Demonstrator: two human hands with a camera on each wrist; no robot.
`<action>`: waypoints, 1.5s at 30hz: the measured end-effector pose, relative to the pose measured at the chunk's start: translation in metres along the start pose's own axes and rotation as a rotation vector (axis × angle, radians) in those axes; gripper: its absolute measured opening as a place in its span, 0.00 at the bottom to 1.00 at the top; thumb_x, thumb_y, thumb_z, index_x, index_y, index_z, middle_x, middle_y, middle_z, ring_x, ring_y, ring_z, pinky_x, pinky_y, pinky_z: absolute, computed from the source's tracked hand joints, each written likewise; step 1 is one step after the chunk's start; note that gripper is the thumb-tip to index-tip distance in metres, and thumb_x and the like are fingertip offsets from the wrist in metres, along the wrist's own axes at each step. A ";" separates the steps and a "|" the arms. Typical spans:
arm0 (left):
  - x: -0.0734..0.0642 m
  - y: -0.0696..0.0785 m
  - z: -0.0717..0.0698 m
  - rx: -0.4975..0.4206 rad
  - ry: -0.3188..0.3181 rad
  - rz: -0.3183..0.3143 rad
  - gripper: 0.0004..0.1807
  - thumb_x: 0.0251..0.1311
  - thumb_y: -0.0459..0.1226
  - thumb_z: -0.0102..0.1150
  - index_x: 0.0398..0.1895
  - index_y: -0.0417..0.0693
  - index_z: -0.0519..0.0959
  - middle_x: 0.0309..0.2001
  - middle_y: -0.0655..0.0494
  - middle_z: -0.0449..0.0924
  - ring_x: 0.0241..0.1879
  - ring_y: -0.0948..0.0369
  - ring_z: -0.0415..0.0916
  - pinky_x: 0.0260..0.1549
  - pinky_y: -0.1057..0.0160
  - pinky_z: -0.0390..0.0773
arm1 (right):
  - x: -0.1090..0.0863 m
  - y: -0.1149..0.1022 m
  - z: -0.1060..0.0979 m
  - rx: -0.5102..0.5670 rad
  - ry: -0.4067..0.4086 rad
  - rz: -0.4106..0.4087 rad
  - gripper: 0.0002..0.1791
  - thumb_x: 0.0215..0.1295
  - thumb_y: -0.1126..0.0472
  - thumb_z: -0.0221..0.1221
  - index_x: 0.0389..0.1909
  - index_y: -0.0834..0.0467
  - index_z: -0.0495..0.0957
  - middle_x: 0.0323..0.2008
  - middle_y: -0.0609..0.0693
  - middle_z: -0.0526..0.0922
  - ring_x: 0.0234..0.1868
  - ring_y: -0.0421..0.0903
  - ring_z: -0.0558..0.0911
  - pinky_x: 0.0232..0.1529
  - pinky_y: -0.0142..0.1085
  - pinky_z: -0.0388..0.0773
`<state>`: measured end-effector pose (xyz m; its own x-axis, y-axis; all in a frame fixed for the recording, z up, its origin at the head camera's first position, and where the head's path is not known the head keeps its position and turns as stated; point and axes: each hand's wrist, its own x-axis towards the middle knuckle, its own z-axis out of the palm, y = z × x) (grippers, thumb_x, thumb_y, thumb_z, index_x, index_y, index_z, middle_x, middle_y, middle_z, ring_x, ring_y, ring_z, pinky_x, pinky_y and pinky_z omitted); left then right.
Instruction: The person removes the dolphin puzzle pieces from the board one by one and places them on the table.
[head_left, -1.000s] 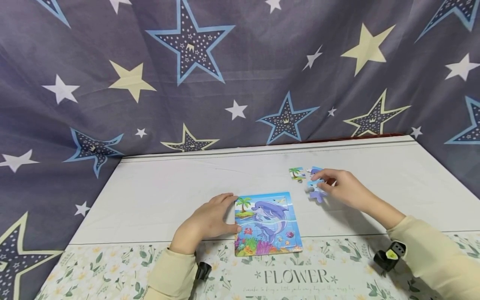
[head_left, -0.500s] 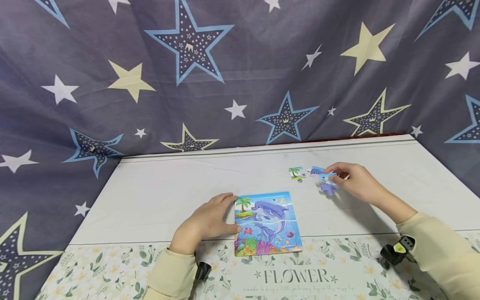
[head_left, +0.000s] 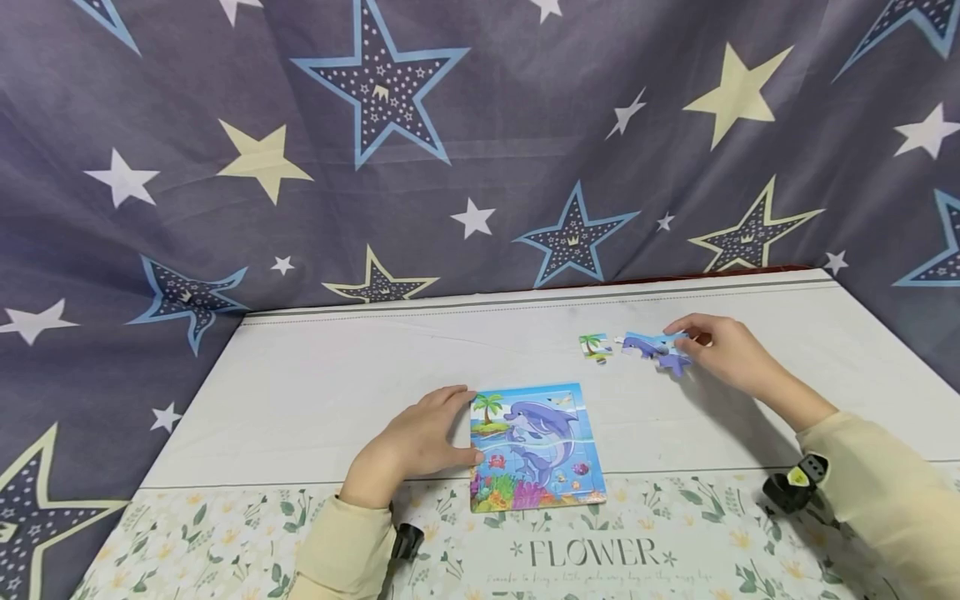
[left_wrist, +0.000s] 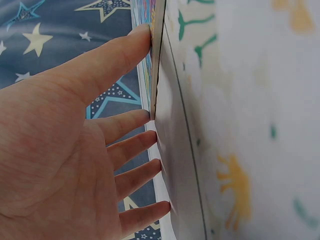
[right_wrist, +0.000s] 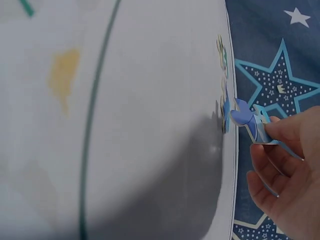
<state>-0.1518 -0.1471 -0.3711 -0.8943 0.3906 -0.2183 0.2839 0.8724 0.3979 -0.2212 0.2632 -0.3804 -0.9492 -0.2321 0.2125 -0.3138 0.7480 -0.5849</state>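
The dolphin puzzle board (head_left: 536, 446) lies flat in the middle of the table, showing a palm tree, a crab and coral. At its left edge my left hand (head_left: 412, 437) rests, thumb and fingers spread and touching the board's side; the left wrist view shows the thumb (left_wrist: 115, 55) against that edge. Up and to the right, my right hand (head_left: 723, 354) pinches a blue-and-purple puzzle piece (right_wrist: 252, 120) between thumb and fingers, held above the table. Just left of it lies a puzzle piece with a purple dolphin head (head_left: 639, 346), and further left a palm-tree piece (head_left: 594, 346).
A white tablecloth (head_left: 360, 383) covers the table, with a floral front band (head_left: 202, 542) and printed lettering. Behind it hangs a dark curtain (head_left: 480, 125) patterned with stars. Black wrist cameras sit below both sleeves.
My right hand has carried the pinched puzzle piece to the right and back, uncovering more of the dolphin-head piece. My left hand and the board have stayed still.
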 end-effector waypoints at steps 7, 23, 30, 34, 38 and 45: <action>0.001 0.000 0.001 0.004 0.000 -0.001 0.46 0.55 0.51 0.70 0.74 0.45 0.62 0.75 0.48 0.57 0.73 0.47 0.54 0.67 0.42 0.61 | 0.005 0.011 -0.004 -0.043 0.002 0.020 0.10 0.70 0.68 0.56 0.47 0.64 0.83 0.30 0.51 0.84 0.30 0.45 0.77 0.29 0.36 0.72; 0.001 0.000 0.000 0.007 -0.003 -0.004 0.46 0.56 0.52 0.70 0.75 0.45 0.62 0.75 0.48 0.57 0.73 0.47 0.54 0.68 0.42 0.60 | 0.014 0.027 0.000 -0.058 -0.026 0.069 0.12 0.70 0.66 0.56 0.48 0.67 0.82 0.33 0.55 0.85 0.33 0.49 0.79 0.29 0.39 0.72; 0.001 0.000 0.000 0.002 0.000 -0.003 0.46 0.55 0.51 0.70 0.74 0.45 0.62 0.74 0.48 0.58 0.73 0.47 0.54 0.68 0.42 0.60 | 0.018 0.033 0.001 -0.065 -0.059 0.076 0.13 0.71 0.65 0.57 0.49 0.70 0.80 0.40 0.65 0.84 0.40 0.60 0.82 0.35 0.46 0.78; 0.001 0.000 0.001 -0.002 0.002 0.001 0.46 0.55 0.51 0.70 0.75 0.45 0.62 0.75 0.47 0.57 0.73 0.48 0.54 0.68 0.42 0.60 | 0.018 0.035 0.001 -0.069 -0.075 0.098 0.14 0.71 0.64 0.57 0.50 0.70 0.79 0.43 0.68 0.82 0.44 0.65 0.81 0.42 0.55 0.78; 0.000 0.000 0.001 -0.002 0.002 -0.001 0.46 0.55 0.51 0.70 0.75 0.45 0.62 0.75 0.48 0.57 0.73 0.48 0.54 0.68 0.42 0.61 | 0.019 0.034 0.000 -0.069 -0.075 0.110 0.14 0.70 0.63 0.58 0.50 0.70 0.80 0.42 0.67 0.82 0.44 0.65 0.81 0.43 0.56 0.77; 0.000 0.000 0.000 0.003 -0.003 -0.002 0.47 0.55 0.52 0.70 0.75 0.45 0.62 0.75 0.48 0.57 0.73 0.47 0.54 0.68 0.42 0.60 | 0.018 0.031 0.000 -0.078 -0.047 0.108 0.13 0.69 0.65 0.58 0.48 0.69 0.81 0.41 0.65 0.83 0.43 0.63 0.82 0.39 0.48 0.78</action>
<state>-0.1516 -0.1473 -0.3706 -0.8938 0.3899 -0.2217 0.2832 0.8739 0.3950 -0.2485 0.2824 -0.3946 -0.9780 -0.1752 0.1134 -0.2086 0.8157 -0.5396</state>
